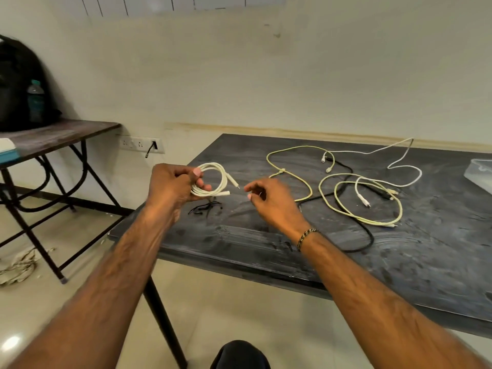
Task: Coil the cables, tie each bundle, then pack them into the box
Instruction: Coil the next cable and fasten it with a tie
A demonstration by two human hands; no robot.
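Note:
My left hand [174, 183] grips a coiled white cable [219, 179] above the left corner of the dark table [399, 262]; both plug ends stick out to the right. My right hand [271, 199] hovers just right of the coil, fingers loosely curled, holding nothing. Black twist ties [205, 207] lie on the table under the coil. Loose cables lie spread to the right: a yellow-green one [332, 198], a white one [399, 161] and a black one [364, 235]. A clear box [482, 173] shows at the right edge.
A second wooden table [61, 135] stands at the left with a black backpack [18, 83] and a bottle [36, 102]. A wall socket strip [141, 145] sits low on the wall. A tangled cord [18, 266] lies on the floor.

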